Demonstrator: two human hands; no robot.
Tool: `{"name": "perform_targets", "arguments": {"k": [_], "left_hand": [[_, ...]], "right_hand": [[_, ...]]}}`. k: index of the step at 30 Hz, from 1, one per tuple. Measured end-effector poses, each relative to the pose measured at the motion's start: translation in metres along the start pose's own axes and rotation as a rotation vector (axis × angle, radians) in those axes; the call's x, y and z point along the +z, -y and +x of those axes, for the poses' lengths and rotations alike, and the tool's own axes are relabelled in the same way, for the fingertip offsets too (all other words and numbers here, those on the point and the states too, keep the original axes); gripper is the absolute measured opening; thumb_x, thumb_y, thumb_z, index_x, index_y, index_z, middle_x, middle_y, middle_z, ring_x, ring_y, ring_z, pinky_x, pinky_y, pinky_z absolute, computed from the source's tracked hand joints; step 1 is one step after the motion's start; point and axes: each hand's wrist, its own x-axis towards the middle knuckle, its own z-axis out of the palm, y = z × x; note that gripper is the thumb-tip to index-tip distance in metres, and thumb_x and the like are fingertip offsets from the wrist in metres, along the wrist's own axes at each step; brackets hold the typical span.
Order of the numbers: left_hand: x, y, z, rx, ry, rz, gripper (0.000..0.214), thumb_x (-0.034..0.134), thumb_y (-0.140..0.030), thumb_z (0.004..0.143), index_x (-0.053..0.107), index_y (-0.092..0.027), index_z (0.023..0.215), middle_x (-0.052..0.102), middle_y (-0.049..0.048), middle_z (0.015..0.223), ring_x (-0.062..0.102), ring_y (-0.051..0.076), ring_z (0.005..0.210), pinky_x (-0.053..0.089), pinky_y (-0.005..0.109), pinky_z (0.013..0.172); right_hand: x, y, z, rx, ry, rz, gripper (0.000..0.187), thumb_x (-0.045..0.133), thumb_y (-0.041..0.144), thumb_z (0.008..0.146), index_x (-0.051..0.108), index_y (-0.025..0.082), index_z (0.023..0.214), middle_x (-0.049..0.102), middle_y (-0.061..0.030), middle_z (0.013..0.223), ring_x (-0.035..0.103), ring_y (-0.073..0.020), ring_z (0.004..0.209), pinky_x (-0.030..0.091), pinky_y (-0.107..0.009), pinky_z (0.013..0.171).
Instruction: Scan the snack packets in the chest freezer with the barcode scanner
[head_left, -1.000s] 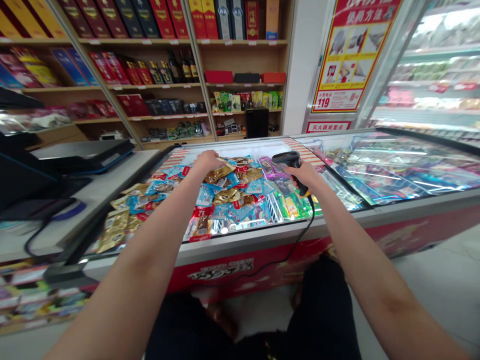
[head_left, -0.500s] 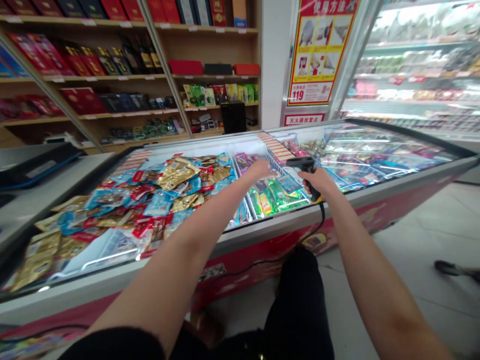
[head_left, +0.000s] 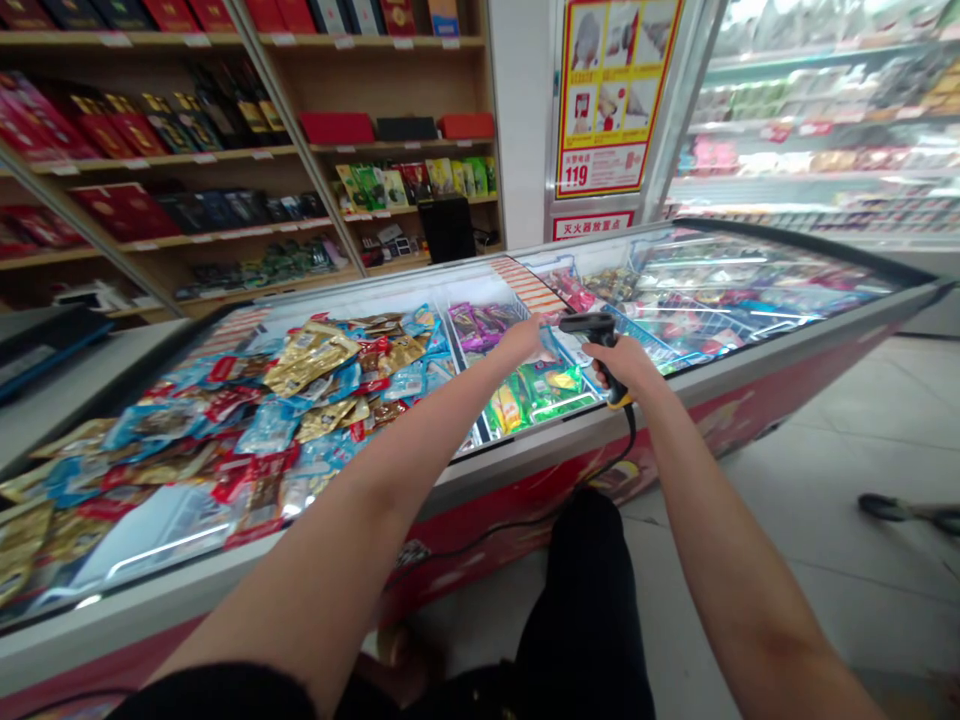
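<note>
My right hand (head_left: pixel 621 365) is wrapped around the grip of a black barcode scanner (head_left: pixel 592 325) with a yellow base and a cable. The scanner head points left, towards my left hand (head_left: pixel 529 340). That hand reaches over the open part of a chest freezer (head_left: pixel 517 450), close to the purple packets (head_left: pixel 480 325) and green packets (head_left: pixel 536 395). Its fingers are blurred and partly hidden, so whether anything is in them cannot be made out. A heap of gold, blue and red snack packets (head_left: pixel 311 360) lies left of my left forearm.
Glass covers the freezer's right part, over more packets (head_left: pixel 720 270). The scanner's cable (head_left: pixel 517 525) hangs along the red freezer front. Behind stand wooden shelves (head_left: pixel 405 145) with boxes and bottles, and a red and yellow poster (head_left: pixel 615 95). A dark wheel (head_left: pixel 885 507) is on the floor at right.
The whole view has shifted, with the freezer and shelves now further left in the picture. My right hand still grips the scanner, and my left hand stays over the freezer near it.
</note>
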Motion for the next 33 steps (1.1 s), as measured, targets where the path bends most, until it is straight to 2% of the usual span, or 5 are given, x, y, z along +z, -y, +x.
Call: {"name": "perform_targets", "arguments": {"k": [4, 9, 16, 25, 33], "left_hand": [[-0.011, 0.013, 0.001, -0.024, 0.027, 0.036, 0.074, 0.079, -0.009, 0.063, 0.055, -0.019, 0.132, 0.067, 0.0123, 0.126, 0.064, 0.029, 0.113, 0.048, 0.031, 0.09], [-0.017, 0.027, 0.005, -0.133, -0.141, -0.115, 0.075, 0.076, -0.008, 0.063, 0.053, -0.014, 0.134, 0.067, 0.0121, 0.125, 0.065, 0.022, 0.104, 0.048, 0.027, 0.085], [-0.024, 0.047, 0.017, -0.14, -0.183, -0.156, 0.022, 0.075, -0.023, 0.069, 0.073, -0.015, 0.089, 0.074, 0.0036, 0.086, 0.067, 0.021, 0.085, 0.049, 0.028, 0.075], [-0.027, 0.052, 0.014, -0.099, -0.301, -0.218, 0.023, 0.07, -0.024, 0.071, 0.075, -0.015, 0.092, 0.076, 0.0041, 0.088, 0.069, 0.019, 0.088, 0.048, 0.024, 0.073], [-0.03, 0.052, 0.009, -0.124, -0.332, -0.285, 0.02, 0.071, -0.02, 0.073, 0.075, -0.015, 0.092, 0.077, 0.0059, 0.093, 0.07, 0.019, 0.089, 0.049, 0.024, 0.074]], "right_hand": [[0.003, 0.001, 0.001, -0.003, 0.005, -0.003, 0.02, 0.069, 0.02, 0.081, 0.05, 0.02, 0.076, 0.053, 0.0055, 0.047, 0.048, -0.0104, 0.035, 0.04, -0.021, 0.032], [0.012, 0.009, -0.001, -0.027, 0.008, -0.028, 0.019, 0.069, 0.019, 0.081, 0.051, 0.019, 0.073, 0.054, 0.0038, 0.049, 0.048, -0.01, 0.035, 0.04, -0.021, 0.032], [0.024, 0.027, -0.007, -0.061, 0.007, -0.053, 0.022, 0.072, 0.022, 0.08, 0.052, 0.019, 0.07, 0.055, 0.0029, 0.05, 0.049, -0.0103, 0.035, 0.04, -0.021, 0.032], [0.04, 0.049, -0.02, -0.08, 0.03, -0.025, 0.023, 0.068, 0.021, 0.084, 0.052, 0.018, 0.066, 0.053, 0.0024, 0.049, 0.045, -0.0082, 0.034, 0.036, -0.019, 0.032], [0.045, 0.057, -0.029, -0.105, 0.055, -0.049, 0.027, 0.065, 0.019, 0.085, 0.051, 0.018, 0.062, 0.052, 0.0021, 0.048, 0.045, -0.0085, 0.035, 0.039, -0.02, 0.034]]}}
